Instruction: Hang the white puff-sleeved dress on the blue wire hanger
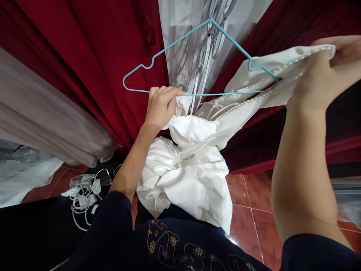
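A white dress (pixel 194 130) with pearl beading along its neckline hangs in front of me, its skirt (pixel 191 177) bunched near my lap. Above it, a thin light-blue clothes hanger (pixel 231 39) has its right end passed inside the dress's right strap (pixel 270 64). My left hand (pixel 161 103) is closed around the hanger's bottom bar and the left edge of the bodice; part of the dress there is hidden by the fingers. Out at the upper right, my right hand (pixel 318 75) is closed on the beaded strap and pulls it taut. Its fingertips are partly hidden.
Red curtains (pixel 93 49) hang on both sides of a sheer white cloth (pixel 180 34) with silvery metal loops (pixel 208 49). At left, white cables and plugs (pixel 84 197) lie on a black surface (pixel 36 229). Below is a red tiled floor (pixel 248 203).
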Tool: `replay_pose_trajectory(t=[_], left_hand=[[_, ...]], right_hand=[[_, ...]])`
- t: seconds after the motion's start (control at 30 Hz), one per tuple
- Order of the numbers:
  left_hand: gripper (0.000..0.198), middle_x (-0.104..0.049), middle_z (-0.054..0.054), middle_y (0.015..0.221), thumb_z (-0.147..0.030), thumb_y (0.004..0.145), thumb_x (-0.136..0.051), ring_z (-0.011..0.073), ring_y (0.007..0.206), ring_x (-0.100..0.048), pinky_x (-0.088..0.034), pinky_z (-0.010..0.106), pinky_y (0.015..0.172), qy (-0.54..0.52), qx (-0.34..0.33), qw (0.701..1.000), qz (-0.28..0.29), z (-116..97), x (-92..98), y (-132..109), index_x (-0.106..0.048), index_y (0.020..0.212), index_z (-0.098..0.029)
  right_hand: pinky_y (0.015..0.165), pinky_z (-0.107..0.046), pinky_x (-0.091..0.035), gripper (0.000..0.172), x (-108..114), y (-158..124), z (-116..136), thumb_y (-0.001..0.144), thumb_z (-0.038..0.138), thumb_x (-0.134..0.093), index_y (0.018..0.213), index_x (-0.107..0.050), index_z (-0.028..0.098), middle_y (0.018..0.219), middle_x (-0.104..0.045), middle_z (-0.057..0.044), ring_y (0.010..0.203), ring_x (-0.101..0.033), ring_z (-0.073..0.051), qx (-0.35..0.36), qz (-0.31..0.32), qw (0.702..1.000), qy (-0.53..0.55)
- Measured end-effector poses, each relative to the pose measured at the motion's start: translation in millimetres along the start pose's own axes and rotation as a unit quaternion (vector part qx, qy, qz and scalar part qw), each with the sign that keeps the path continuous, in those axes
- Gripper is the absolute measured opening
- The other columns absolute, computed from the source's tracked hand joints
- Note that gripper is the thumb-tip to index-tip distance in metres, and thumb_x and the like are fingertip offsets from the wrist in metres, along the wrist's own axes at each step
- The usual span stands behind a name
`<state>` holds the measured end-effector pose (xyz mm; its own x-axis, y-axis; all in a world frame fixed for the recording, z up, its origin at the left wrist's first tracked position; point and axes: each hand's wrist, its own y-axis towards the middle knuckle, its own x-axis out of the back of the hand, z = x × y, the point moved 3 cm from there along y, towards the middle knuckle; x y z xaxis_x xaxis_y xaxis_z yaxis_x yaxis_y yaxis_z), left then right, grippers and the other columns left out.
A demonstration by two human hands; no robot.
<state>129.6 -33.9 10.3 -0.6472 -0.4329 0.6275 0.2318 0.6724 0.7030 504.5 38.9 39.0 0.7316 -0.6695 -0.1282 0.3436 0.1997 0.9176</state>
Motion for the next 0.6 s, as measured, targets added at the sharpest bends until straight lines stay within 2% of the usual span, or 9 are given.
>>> replay_pose_trajectory(t=[0.1,0.13,0.17,0.23,0.33,0.43,0.5,0.6], left_hand=[[0.04,-0.077,0.0,0.101,0.001,0.094,-0.047,0.0229,0.097,-0.067,-0.044,0.047,0.108,-0.001,0.01,1.0,-0.008,-2.0,-4.8,0.8,-0.075,0.106,-0.025],[0.04,-0.077,-0.001,0.102,0.001,0.093,-0.046,0.0226,0.098,-0.068,-0.044,0.046,0.108,-0.003,0.014,1.0,-0.012,-2.6,-6.6,1.1,-0.075,0.105,-0.025],[0.041,-0.077,-0.001,0.103,0.001,0.093,-0.046,0.0224,0.098,-0.068,-0.044,0.045,0.108,-0.006,0.018,1.0,-0.016,-3.0,-8.3,1.4,-0.075,0.105,-0.025],[0.041,-0.077,-0.002,0.102,0.002,0.093,-0.046,0.0221,0.099,-0.069,-0.043,0.045,0.109,-0.015,0.022,0.999,-0.023,-3.3,-10.3,1.9,-0.074,0.103,-0.025],[0.039,-0.077,-0.002,0.101,0.002,0.093,-0.047,0.0219,0.098,-0.069,-0.042,0.044,0.109,-0.021,0.02,0.999,-0.033,-2.7,-9.8,1.4,-0.074,0.102,-0.024],[0.038,-0.077,-0.002,0.098,0.001,0.093,-0.047,0.0218,0.095,-0.068,-0.043,0.042,0.107,-0.019,0.013,0.999,-0.043,-1.7,-7.2,0.2,-0.074,0.102,-0.024],[0.037,-0.077,-0.001,0.098,0.001,0.091,-0.047,0.0217,0.094,-0.068,-0.043,0.041,0.106,-0.02,0.009,0.999,-0.044,-0.5,-6.2,-0.1,-0.074,0.1,-0.024],[0.036,-0.078,-0.002,0.1,-0.002,0.091,-0.048,0.0216,0.094,-0.069,-0.043,0.041,0.105,-0.027,0.007,0.999,-0.041,1.0,-5.8,-0.2,-0.074,0.1,-0.024]], right_hand=[[0.079,-0.047,-0.05,0.029,23.6,-22.8,16.0,0.091,0.05,-0.071,0.096,-0.08,0.023,0.09,-0.069,0.001,0.083,-0.065,-0.019,0.047,-0.06,0.996,0.049],[0.081,-0.05,-0.05,0.029,29.3,-33.8,27.6,0.093,0.052,-0.069,0.103,-0.079,0.026,0.094,-0.069,0.0,0.086,-0.065,-0.02,0.067,-0.073,0.994,0.042],[0.084,-0.052,-0.051,0.028,32.1,-44.3,40.5,0.095,0.051,-0.066,0.109,-0.078,0.029,0.099,-0.069,0.0,0.091,-0.066,-0.022,0.087,-0.058,0.994,0.022],[0.089,-0.055,-0.05,0.025,35.5,-60.8,64.3,0.097,0.047,-0.063,0.111,-0.077,0.032,0.098,-0.068,-0.002,0.097,-0.064,-0.024,0.113,-0.06,0.992,-0.008],[0.091,-0.057,-0.048,0.024,33.9,-71.1,84.9,0.097,0.044,-0.062,0.115,-0.075,0.036,0.104,-0.067,-0.001,0.101,-0.063,-0.025,0.087,-0.068,0.994,0.001],[0.092,-0.058,-0.047,0.025,31.4,-76.1,93.1,0.096,0.047,-0.062,0.116,-0.075,0.041,0.106,-0.066,-0.001,0.101,-0.062,-0.025,0.064,-0.1,0.993,0.018],[0.093,-0.058,-0.046,0.022,33.5,-80.4,92.4,0.095,0.047,-0.063,0.112,-0.076,0.042,0.104,-0.065,-0.001,0.1,-0.062,-0.024,0.045,-0.125,0.991,0.015],[0.099,-0.058,-0.045,0.019,46.0,-83.6,78.2,0.093,0.043,-0.065,0.108,-0.077,0.045,0.103,-0.067,0.002,0.101,-0.062,-0.023,-0.022,-0.14,0.989,0.033]])
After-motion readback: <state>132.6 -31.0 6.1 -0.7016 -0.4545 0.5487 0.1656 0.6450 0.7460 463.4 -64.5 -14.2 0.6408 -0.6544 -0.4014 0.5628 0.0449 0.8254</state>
